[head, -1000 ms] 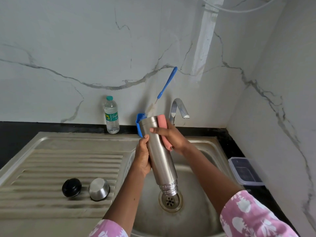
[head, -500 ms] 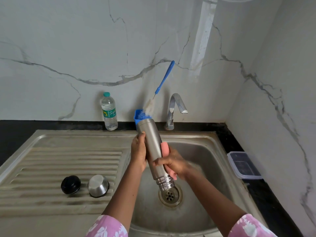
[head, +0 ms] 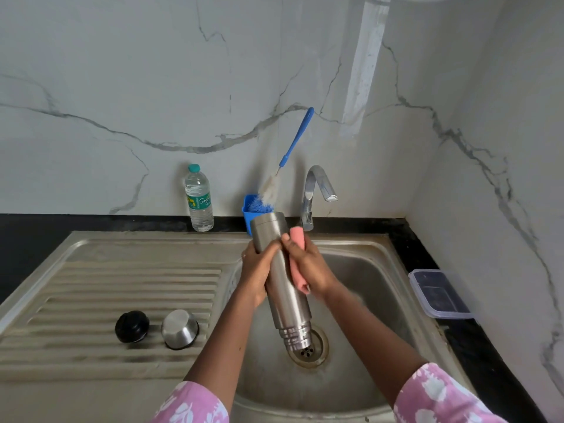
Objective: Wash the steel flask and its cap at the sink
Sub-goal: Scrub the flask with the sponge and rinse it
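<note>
Head view: my left hand (head: 254, 270) wraps round the steel flask (head: 285, 288) near its upturned base; flask tilted, mouth down over the sink (head: 378, 285) drain; my right hand (head: 312, 270) grips a pink sponge (head: 296, 257) pressed against the flask's right side; black cap (head: 131, 326) and steel lid (head: 179, 328) lie just beside each other on the drainboard (head: 122, 282), left.

Counted: 1 flask (head: 288, 303) | 1 black cap (head: 132, 326) | 1 steel cap (head: 180, 328) | 1 sponge (head: 297, 239) | 1 brush (head: 297, 137) | 1 bottle (head: 199, 199) | 1 tap (head: 308, 193) | 1 box (head: 439, 294)
</note>
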